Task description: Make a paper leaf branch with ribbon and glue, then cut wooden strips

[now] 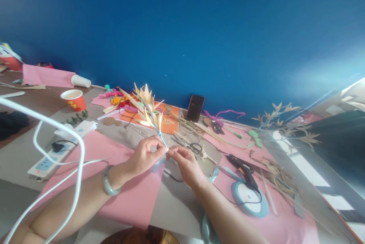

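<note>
A pale tan flower spray with pointed petals stands upright above my hands, its stem wrapped in light blue. My left hand, with a jade-green bangle on the wrist, pinches the lower part of that stem between thumb and forefinger. Fingertip to fingertip with it, my right hand is closed in a pinch at the stem's lower end. What lies between the right fingertips is too small to make out. Light blue ribbon lies right of my right hand, near a ribbon spool.
A black glue gun rests by the spool. Scissors and a phone are beyond my hands. Left are a power strip, a white cable looping in front, and a paper cup. More dried flowers stand right.
</note>
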`<state>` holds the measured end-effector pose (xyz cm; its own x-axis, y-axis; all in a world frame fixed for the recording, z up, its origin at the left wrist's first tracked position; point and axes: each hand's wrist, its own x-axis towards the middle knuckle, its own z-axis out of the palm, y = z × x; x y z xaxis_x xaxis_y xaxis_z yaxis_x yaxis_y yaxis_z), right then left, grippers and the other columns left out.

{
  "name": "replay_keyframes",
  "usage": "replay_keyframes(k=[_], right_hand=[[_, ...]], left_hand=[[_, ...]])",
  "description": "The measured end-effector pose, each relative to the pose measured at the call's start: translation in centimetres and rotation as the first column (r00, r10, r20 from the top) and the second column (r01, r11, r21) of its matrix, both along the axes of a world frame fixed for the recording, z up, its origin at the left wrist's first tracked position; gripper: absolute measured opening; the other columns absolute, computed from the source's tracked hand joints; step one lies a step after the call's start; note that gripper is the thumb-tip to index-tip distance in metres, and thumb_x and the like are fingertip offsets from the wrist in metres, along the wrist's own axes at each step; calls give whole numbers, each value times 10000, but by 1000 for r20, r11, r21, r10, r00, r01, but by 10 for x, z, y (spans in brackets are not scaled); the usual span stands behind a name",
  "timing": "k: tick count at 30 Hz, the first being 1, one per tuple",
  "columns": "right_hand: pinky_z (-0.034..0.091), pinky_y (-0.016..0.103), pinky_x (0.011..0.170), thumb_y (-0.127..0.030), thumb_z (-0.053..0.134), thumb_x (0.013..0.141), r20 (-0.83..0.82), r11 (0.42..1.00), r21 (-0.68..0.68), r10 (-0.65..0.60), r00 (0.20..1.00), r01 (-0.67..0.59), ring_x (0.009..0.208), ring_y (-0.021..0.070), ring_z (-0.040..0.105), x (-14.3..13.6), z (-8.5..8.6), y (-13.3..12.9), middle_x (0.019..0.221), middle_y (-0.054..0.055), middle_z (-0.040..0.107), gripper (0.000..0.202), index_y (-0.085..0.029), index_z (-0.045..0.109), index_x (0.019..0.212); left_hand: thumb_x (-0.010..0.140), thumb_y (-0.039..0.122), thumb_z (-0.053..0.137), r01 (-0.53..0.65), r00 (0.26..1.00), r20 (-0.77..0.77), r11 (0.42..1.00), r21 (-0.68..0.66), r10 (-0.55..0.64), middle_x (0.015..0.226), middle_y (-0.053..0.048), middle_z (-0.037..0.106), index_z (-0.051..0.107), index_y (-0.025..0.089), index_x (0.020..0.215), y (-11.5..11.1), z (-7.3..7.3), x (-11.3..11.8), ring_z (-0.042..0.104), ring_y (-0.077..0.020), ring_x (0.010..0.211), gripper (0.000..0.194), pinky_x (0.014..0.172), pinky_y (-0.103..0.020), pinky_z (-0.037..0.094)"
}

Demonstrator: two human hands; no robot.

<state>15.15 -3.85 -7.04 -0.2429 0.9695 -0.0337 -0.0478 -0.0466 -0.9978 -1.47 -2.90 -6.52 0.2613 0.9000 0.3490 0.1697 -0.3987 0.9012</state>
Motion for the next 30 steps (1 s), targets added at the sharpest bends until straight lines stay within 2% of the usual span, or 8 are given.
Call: replay_keyframes(k=[4,7,10,14,19,24,27,30], right_hand=[[402,293,671,-368,664,770,141,992,121,-55,988,38,631,151,506,1,-1,0,635,1,596,229,-199,654,616],[406,310,673,-323,676,760,204,953,288,-161,966,97,643,170,534,1,-2,-1,661,16,615,188,-207,637,616],[398,346,725,-245,671,746,264,865,482,-294,919,138,672,191,568,-1,-5,-3,671,18,630,147,-224,610,615],[370,389,789,-203,641,747,383,739,669,-434,816,79,711,201,593,-3,-6,-6,712,12,650,119,-236,575,654],[358,390,801,-184,600,760,432,608,794,-563,704,-2,743,196,611,-3,-4,-10,795,21,652,97,-234,517,772],[332,405,843,-139,567,787,423,473,875,-645,637,-102,829,208,627,-4,-6,-15,952,69,648,197,-226,468,932],[327,420,868,-114,548,794,415,429,894,-675,611,-133,899,225,625,-5,-12,-15,1019,99,628,278,-217,443,1030],[339,432,870,-103,522,797,424,416,896,-692,584,-157,971,245,603,-6,-19,-13,1055,121,607,374,-199,405,1139]], left_hand=[[813,218,575,-16,1000,8,1000,-18,16,653,-11,591,622,162,609,0,-3,0,554,-124,661,217,682,-238,440],[803,219,582,-30,999,21,999,-40,30,653,-9,582,608,158,616,0,-6,1,547,-121,655,198,667,-231,437],[793,210,594,-40,998,41,998,-54,42,640,1,560,591,157,602,0,-8,2,533,-112,645,199,659,-222,426],[789,225,611,-50,998,44,995,-86,54,640,7,552,586,156,599,0,-10,4,529,-109,641,203,653,-218,418],[775,239,627,-65,997,36,990,-126,70,632,7,555,599,157,595,1,-12,5,540,-118,641,200,657,-229,423],[768,244,632,-67,997,39,990,-123,72,637,0,577,615,158,591,1,-15,6,551,-129,654,198,684,-246,431],[764,236,634,-76,996,39,988,-135,82,633,4,570,620,157,590,0,-15,7,549,-127,651,191,684,-245,430],[760,236,640,-80,995,49,986,-145,88,635,8,569,624,159,594,-1,-14,7,550,-125,652,184,684,-241,428]])
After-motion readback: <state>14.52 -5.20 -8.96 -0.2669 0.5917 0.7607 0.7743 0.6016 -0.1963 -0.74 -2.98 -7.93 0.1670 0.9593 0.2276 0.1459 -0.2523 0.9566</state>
